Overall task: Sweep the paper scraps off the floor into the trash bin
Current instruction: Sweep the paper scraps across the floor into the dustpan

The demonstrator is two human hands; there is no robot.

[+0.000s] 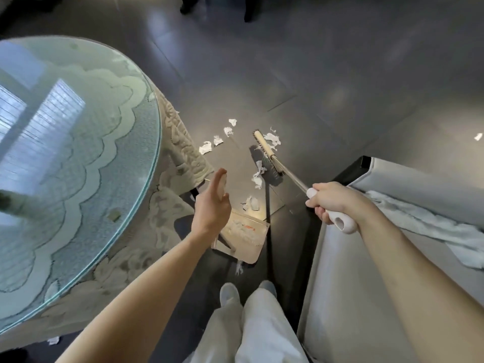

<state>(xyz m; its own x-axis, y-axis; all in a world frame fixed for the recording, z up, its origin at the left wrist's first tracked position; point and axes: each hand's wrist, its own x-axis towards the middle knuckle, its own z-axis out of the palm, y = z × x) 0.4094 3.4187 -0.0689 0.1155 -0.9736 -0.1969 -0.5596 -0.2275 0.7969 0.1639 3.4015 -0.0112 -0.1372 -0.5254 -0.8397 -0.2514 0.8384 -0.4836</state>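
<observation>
Dark tiled floor (340, 74), glass table (78, 127). Paper scraps (227, 131) beyond right hand (332, 203) (gripping broom handle (343, 223)); left hand (212, 205) fingers straight, together, empty.

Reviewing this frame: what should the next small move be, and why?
Probably draw the broom head back toward the dustpan. The right hand grips the broom's handle, the head sits on the floor among the paper scraps, some lying between it and the dustpan, and the left hand hovers open, holding nothing.
</observation>
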